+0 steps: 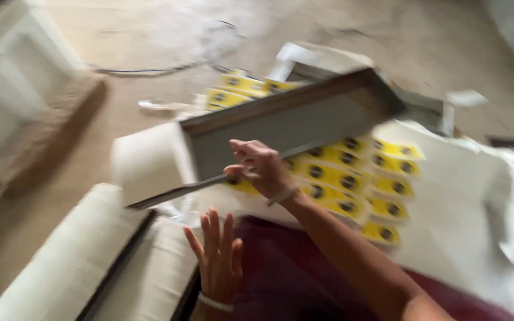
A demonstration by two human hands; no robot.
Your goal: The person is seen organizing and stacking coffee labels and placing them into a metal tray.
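I see my right hand (261,168) gripping the long grey wooden-edged board (281,128) by one edge, left hand (217,257) open and empty; one-handed, it may tip onto the yellow packets (352,178).

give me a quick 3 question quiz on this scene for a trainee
1. True or false: the right hand grips the edge of the long grey panel.
2. What is the left hand doing? A) holding the panel B) open, fingers spread, holding nothing C) gripping a yellow packet
3. What colour are the packets lying in rows under the panel?

Key
1. True
2. B
3. Yellow, with dark round marks
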